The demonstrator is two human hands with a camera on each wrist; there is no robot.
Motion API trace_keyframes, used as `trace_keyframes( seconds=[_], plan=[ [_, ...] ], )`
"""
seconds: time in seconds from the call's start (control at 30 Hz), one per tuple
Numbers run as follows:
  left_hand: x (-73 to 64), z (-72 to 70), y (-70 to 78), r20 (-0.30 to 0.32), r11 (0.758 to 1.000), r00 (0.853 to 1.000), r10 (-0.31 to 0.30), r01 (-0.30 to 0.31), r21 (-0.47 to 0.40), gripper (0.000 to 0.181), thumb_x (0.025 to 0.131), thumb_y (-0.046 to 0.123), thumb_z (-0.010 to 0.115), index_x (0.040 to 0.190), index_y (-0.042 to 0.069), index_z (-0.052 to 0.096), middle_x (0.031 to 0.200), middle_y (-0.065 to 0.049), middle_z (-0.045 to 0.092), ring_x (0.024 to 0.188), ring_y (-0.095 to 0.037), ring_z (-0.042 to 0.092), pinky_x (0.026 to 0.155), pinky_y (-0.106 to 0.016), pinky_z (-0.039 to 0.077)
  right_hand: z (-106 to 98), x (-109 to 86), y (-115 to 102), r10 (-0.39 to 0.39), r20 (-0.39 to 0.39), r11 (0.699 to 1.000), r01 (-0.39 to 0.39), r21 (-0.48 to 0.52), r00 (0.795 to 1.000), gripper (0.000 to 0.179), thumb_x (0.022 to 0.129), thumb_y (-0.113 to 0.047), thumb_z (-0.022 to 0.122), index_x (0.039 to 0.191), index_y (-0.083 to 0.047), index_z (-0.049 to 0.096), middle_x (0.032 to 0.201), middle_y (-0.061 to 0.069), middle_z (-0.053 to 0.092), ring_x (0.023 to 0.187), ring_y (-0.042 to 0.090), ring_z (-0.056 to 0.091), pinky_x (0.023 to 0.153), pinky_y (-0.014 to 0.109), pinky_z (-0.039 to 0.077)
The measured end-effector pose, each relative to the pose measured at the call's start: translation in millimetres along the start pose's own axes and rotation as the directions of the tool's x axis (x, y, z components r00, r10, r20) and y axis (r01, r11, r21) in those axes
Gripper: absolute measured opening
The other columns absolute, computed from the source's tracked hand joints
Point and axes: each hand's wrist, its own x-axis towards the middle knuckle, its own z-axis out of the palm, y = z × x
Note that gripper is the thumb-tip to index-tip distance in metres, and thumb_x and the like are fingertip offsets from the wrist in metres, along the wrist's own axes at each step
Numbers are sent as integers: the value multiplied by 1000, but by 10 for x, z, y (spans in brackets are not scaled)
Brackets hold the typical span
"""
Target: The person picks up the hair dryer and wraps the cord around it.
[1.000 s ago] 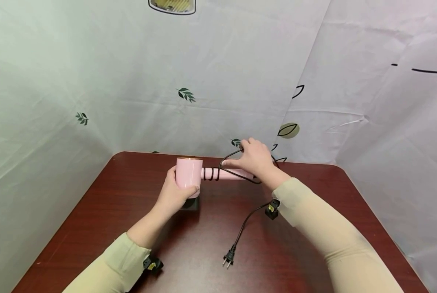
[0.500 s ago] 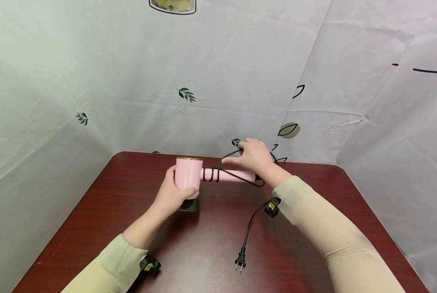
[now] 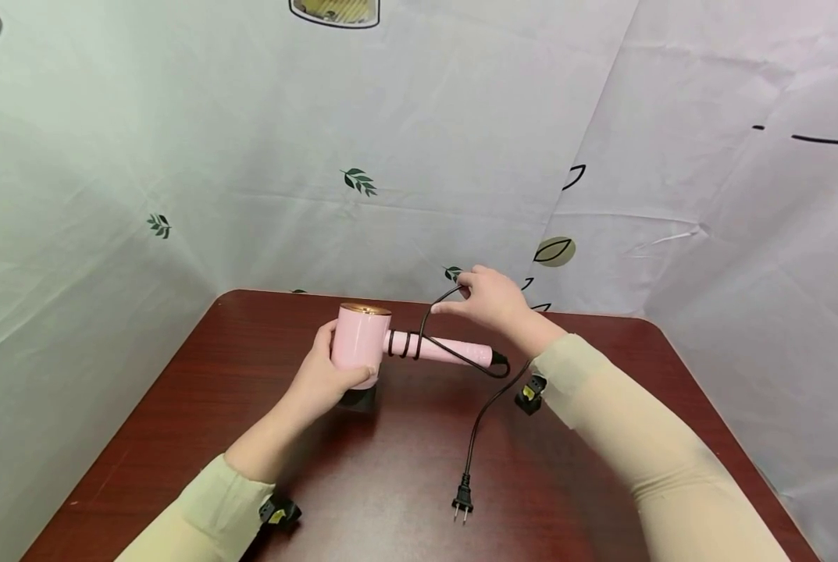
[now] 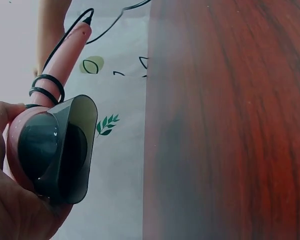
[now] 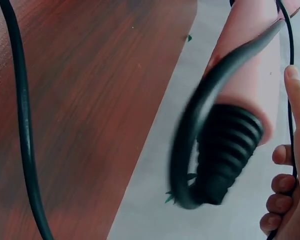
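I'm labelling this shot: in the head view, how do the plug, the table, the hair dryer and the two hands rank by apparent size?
1. Table
2. Hair dryer
3. Left hand and right hand: too alike to rank
4. Plug

Leaf-printed sheeting [image 3: 447,140] behind reddish table [image 3: 369,492]

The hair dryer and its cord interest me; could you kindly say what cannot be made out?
Head: part of the hair dryer, covered by the left hand.
Head: a stretch of the cord, behind the right hand.
Left wrist: the cord's further run, cut off by the top edge.
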Motion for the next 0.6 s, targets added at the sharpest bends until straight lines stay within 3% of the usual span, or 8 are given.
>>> trace_keyframes(
  seconds=[0.13,0.33,0.5,0.6],
  plan=[
    [-18,1,-19,12,1000,1000,4,-4,-31,94,76,14,82,150,10,24,130,-16,51,111,-32,55,91,-45,47,-7,-5,28,-31,14,999,31,9,999,61,76,-74,66,101,-18,66,88,1,50,74,20,51,64,35,43],
    [-58,-9,-45,32,1000,999,14,-13,-26,94,76,17,82,150,10,25,131,-16,50,112,-31,54,91,-45,47,-30,-15,94,-83,54,996,83,16,995,54,85,-64,65,115,-18,69,90,0,52,76,21,53,67,36,45],
    [-109,-2,-31,66,999,997,35,-34,-11,91,75,14,83,148,11,28,128,-16,52,107,-30,57,88,-43,48,-80,-13,176,-101,39,995,101,-6,994,40,93,-56,60,107,-19,69,93,-1,56,78,20,56,69,39,46],
    [-135,6,-6,72,999,996,46,-46,-2,91,74,15,83,148,11,29,127,-15,54,105,-30,59,87,-42,49,-98,-10,207,-92,33,995,93,-30,995,45,93,-59,56,109,-19,69,94,1,57,76,20,56,66,39,46]
  ],
)
